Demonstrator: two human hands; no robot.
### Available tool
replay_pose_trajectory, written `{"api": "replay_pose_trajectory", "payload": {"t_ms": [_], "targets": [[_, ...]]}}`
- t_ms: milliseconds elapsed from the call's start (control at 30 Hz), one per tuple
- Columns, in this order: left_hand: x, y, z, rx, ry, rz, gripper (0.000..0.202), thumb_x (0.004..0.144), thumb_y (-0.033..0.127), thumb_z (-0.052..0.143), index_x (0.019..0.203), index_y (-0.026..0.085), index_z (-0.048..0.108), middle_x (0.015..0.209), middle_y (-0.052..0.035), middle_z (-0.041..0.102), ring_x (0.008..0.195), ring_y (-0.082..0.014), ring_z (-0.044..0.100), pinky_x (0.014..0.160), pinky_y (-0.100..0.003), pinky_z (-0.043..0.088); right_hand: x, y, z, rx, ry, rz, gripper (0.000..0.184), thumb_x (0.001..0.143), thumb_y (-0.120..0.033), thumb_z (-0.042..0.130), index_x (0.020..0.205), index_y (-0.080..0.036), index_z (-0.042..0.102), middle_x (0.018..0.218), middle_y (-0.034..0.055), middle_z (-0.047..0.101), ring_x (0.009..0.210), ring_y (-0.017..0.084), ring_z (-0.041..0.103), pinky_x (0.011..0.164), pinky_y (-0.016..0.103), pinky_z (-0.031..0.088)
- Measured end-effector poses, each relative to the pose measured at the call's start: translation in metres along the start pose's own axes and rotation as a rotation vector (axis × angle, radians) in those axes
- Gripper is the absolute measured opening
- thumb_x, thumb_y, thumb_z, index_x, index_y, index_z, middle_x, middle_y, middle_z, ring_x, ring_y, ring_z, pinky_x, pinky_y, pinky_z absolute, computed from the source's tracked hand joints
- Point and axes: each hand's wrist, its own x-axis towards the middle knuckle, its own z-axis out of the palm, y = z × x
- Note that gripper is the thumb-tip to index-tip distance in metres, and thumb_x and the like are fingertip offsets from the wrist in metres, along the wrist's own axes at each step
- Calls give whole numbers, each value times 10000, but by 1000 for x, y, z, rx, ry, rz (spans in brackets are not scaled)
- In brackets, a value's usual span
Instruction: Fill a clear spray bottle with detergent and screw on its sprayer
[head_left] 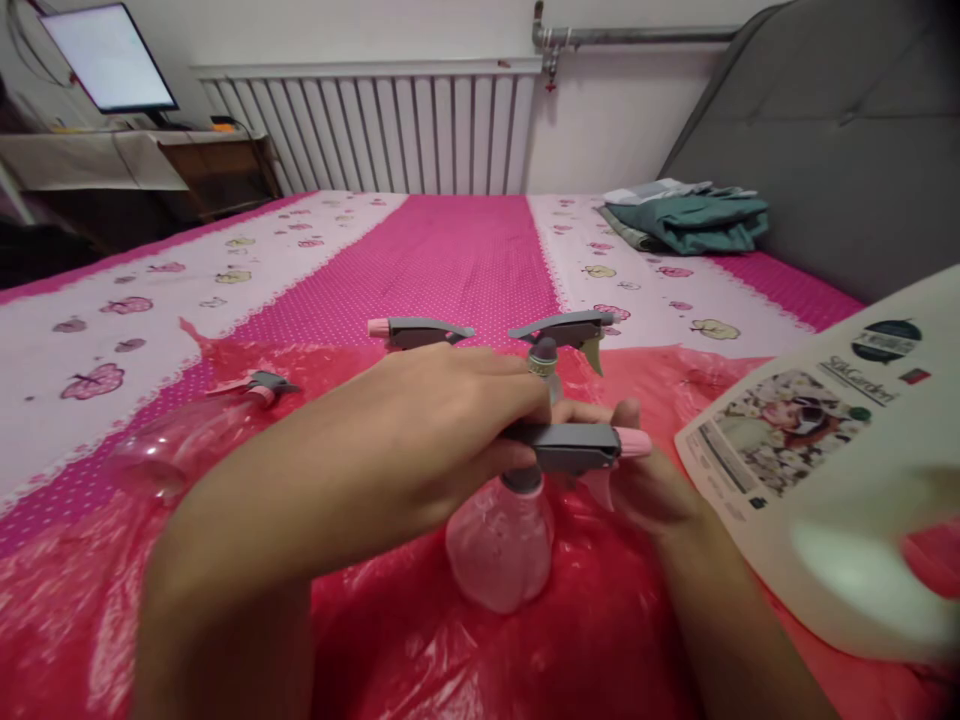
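Observation:
A clear pinkish spray bottle [501, 555] stands upright in front of me with a grey and pink trigger head [577, 447] on top. My left hand [450, 420] comes over from the left, its fingers closed around the back of that head, just above the dark collar. My right hand [651, 480] is behind the head and its trigger, thumb raised; most of its fingers are hidden, so its grip cannot be made out. Beyond the hands, two more trigger heads [427, 331] [566, 328] point opposite ways, with a small grey-capped bottle top [544, 358] between them.
Another clear spray bottle [191, 440] lies at the left. A large white jug [847, 480] with a photo label leans in at the right. Red plastic sheeting [420, 640] covers the near part of the pink bedspread [465, 240]. Folded cloths [690, 220] lie by the grey headboard.

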Motion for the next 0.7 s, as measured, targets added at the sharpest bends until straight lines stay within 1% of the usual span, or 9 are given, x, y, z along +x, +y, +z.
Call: {"api": "replay_pose_trajectory", "payload": {"t_ms": [67, 133, 233, 333, 433, 500, 567, 700], "targets": [[1, -2, 3, 5, 27, 10, 139, 1020, 210, 575, 929, 222, 680, 879, 4, 694, 768, -158, 573, 709, -297, 418, 1, 0, 2, 18, 38, -32, 667, 880, -845, 538, 867, -208, 735, 723, 11, 639, 618, 149, 556, 664, 282, 503], [3, -4, 4, 4, 39, 6, 161, 1029, 212, 554, 919, 225, 671, 875, 1, 690, 777, -160, 575, 678, -290, 407, 2, -1, 3, 30, 62, -46, 624, 891, -819, 558, 884, -222, 738, 756, 15, 652, 665, 167, 585, 700, 296, 512], [5, -7, 4, 10, 55, -21, 180, 1035, 244, 532, 904, 228, 654, 845, -9, 672, 723, -159, 554, 622, -288, 389, 2, -4, 4, 16, 78, -84, 582, 890, -798, 578, 886, -238, 736, 770, 19, 632, 668, 170, 557, 655, 291, 484], [0, -13, 1, 9, 90, -48, 188, 1026, 285, 536, 881, 239, 646, 834, -10, 665, 698, -159, 548, 597, -287, 391, 1, -3, 5, 0, 65, -132, 571, 848, -818, 609, 857, -254, 701, 758, 14, 590, 636, 163, 505, 610, 287, 458], [-12, -25, -6, 18, 163, -63, 108, 991, 331, 581, 951, 285, 670, 844, 3, 674, 690, -160, 553, 602, -284, 409, -1, 3, 5, -15, 64, -117, 553, 778, -812, 704, 936, -281, 707, 811, 16, 613, 708, 185, 560, 713, 327, 517], [-20, -32, -10, 31, 206, -61, 124, 971, 340, 595, 1057, 335, 684, 837, 8, 676, 685, -170, 554, 621, -301, 429, -3, 8, 7, -41, 57, -107, 518, 766, -753, 770, 1005, -296, 723, 880, 22, 645, 793, 198, 604, 780, 336, 530], [-24, -35, -12, 35, 203, -67, 147, 964, 336, 603, 1084, 346, 686, 840, 8, 683, 680, -170, 552, 620, -305, 425, -2, 10, 10, -49, 55, -122, 470, 768, -675, 820, 1031, -299, 719, 907, 19, 647, 820, 191, 612, 765, 316, 528], [-19, -32, -7, 10, 130, -130, 105, 986, 291, 567, 962, 288, 670, 855, 4, 683, 694, -155, 556, 599, -279, 398, 3, 14, 18, -71, 120, -130, 334, 778, -489, 884, 918, -268, 677, 782, -22, 600, 670, 133, 549, 667, 270, 507]]}}
